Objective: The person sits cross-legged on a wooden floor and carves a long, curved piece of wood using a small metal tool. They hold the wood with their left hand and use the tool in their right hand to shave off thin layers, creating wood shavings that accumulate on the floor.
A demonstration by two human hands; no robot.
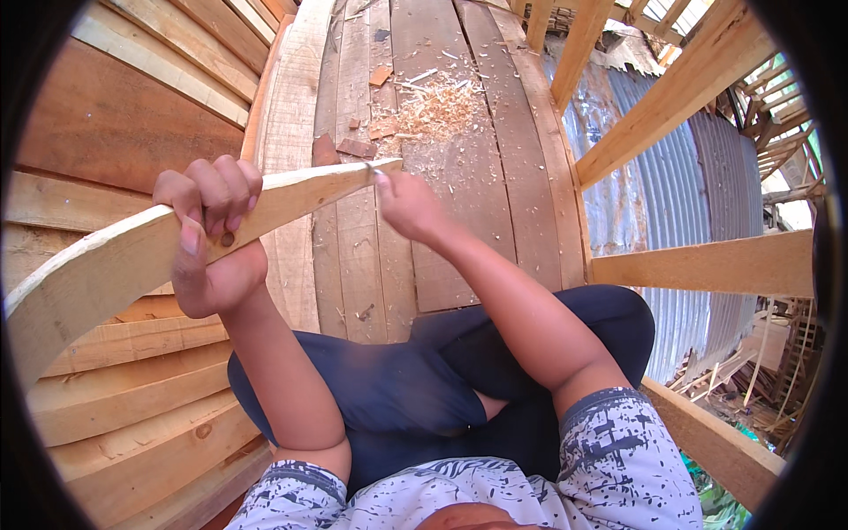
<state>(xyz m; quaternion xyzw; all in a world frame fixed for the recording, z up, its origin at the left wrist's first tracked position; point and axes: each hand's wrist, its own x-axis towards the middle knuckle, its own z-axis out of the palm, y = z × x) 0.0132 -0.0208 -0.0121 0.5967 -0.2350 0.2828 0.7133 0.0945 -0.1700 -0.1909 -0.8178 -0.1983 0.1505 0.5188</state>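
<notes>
Pale wood fills the left: stacked boards (pixel 132 397) lie beside the person, and across them slants a long curved plank (pixel 115 256), its thick end low at the left rim and its thin tip rising toward the middle. The left hand (pixel 208 234) is clenched around the plank partway along, fingers curled over the top edge and thumb pressed down its near face, a grip that seems meant to keep the piece steady and raised off the floor. Further right, the right hand (pixel 406 208) sits at the plank's tip with fingers pinched on a small dark tool or sliver (pixel 369 170); it is too small and blurred to tell which. Beyond it, shavings (pixel 437 106) and small offcuts lie scattered on the plank floor (pixel 459 230), probably trimmed from such work. At the right, wooden rails (pixel 698 265) frame the edge, with corrugated sheet (pixel 671 185) below them. No packages, labels or signs show anywhere.
</notes>
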